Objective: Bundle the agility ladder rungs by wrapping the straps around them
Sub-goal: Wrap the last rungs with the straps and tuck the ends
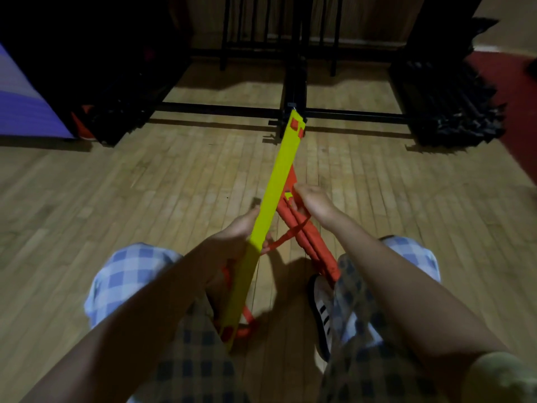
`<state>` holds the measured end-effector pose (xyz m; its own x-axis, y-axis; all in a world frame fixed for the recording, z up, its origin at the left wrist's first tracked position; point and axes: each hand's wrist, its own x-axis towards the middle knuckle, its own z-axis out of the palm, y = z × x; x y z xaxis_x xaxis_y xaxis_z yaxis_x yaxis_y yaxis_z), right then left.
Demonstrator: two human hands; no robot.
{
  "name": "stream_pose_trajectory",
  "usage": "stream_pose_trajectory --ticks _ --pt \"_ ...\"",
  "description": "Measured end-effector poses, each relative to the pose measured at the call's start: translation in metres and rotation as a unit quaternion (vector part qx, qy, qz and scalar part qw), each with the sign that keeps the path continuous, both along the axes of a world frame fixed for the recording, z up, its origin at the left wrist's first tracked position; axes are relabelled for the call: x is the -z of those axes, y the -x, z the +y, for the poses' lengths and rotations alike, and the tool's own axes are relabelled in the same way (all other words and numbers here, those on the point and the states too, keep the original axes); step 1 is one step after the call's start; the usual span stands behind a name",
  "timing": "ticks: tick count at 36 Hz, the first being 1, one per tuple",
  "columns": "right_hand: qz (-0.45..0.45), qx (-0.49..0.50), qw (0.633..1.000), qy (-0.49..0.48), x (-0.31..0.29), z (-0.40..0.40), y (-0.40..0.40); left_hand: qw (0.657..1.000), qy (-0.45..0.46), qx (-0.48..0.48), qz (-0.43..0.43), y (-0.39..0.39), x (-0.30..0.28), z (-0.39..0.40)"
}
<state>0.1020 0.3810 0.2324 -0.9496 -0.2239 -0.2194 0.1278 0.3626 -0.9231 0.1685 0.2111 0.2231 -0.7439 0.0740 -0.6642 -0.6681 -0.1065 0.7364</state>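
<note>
The left hand (pixel 232 237) grips a single yellow rung (pixel 274 193) about midway along its length, fingers curled round the flat strip from its left side. The rung slants from near the person's lap up and away, its far end carrying small orange patches where strap is stitched on. The right hand (pixel 313 202) holds the bundle of rungs (pixel 308 242), fingers curled over its upper part; the bundle is already swathed in orange strap and slopes down to the right toward the right knee. The yellow rung and the bundle cross just beside the right hand's fingertips, forming a narrow V. A loose length of orange strap (pixel 286 235) runs from the bundle across to the yellow rung near the left hand, and another loop of it hangs below the rung's near end (pixel 245 324).

The person sits low with knees apart in blue-and-white checked trousers (pixel 130 274), one white shoe with black stripes (pixel 321 309) tucked beneath the bundle. Everything hangs above a wooden floor (pixel 145 184). Beyond stands a black metal rack (pixel 293 82), with dark stacked equipment to either side, too dim to identify.
</note>
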Motion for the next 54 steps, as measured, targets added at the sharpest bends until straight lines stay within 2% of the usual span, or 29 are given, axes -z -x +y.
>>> stream_pose_trajectory --ticks 3,7,10,14,18,23,27,31,33,38,44,50,54 --pt "0.001 0.007 1.000 -0.009 0.002 -0.005 -0.002 0.997 0.052 0.064 0.008 -0.006 0.003 -0.004" --pt "-0.001 0.005 1.000 0.010 0.001 -0.012 -0.006 0.983 0.099 0.138 0.075 -0.012 0.002 -0.012" --pt "-0.006 0.030 0.998 0.054 -0.005 -0.015 -0.007 0.991 0.042 0.075 0.101 -0.013 -0.001 -0.007" --pt "-0.010 0.061 0.992 0.108 -0.015 -0.015 -0.009 0.996 -0.006 0.003 0.086 -0.010 -0.006 -0.004" --pt "0.016 0.047 0.995 0.089 -0.012 -0.014 -0.008 0.997 -0.053 -0.009 0.060 -0.005 -0.009 -0.004" --pt "0.006 0.041 0.997 0.061 -0.012 -0.009 -0.007 0.994 -0.107 -0.021 0.004 -0.001 -0.012 -0.007" --pt "-0.007 0.048 0.997 0.057 -0.014 -0.007 -0.009 0.999 -0.030 -0.029 0.028 0.002 -0.006 -0.010" --pt "-0.014 0.047 0.996 0.077 -0.017 -0.007 -0.010 0.992 0.074 0.007 0.099 0.001 -0.004 -0.017" --pt "-0.018 0.046 0.994 0.102 -0.018 -0.008 -0.011 0.989 0.080 0.013 0.122 -0.001 0.000 -0.016" --pt "-0.017 0.041 0.992 0.115 -0.020 -0.008 -0.012 0.985 0.048 -0.032 0.164 -0.005 0.003 -0.015" --pt "-0.005 0.025 0.995 0.094 -0.022 -0.004 -0.013 0.981 -0.023 -0.108 0.160 0.002 -0.006 -0.019" --pt "0.008 -0.002 0.998 0.061 -0.023 -0.004 -0.020 0.962 -0.152 -0.221 0.054 0.011 -0.009 -0.029" --pt "0.000 -0.038 0.999 0.030 -0.019 -0.007 -0.027 0.952 -0.117 -0.274 0.078 0.014 -0.011 -0.034"
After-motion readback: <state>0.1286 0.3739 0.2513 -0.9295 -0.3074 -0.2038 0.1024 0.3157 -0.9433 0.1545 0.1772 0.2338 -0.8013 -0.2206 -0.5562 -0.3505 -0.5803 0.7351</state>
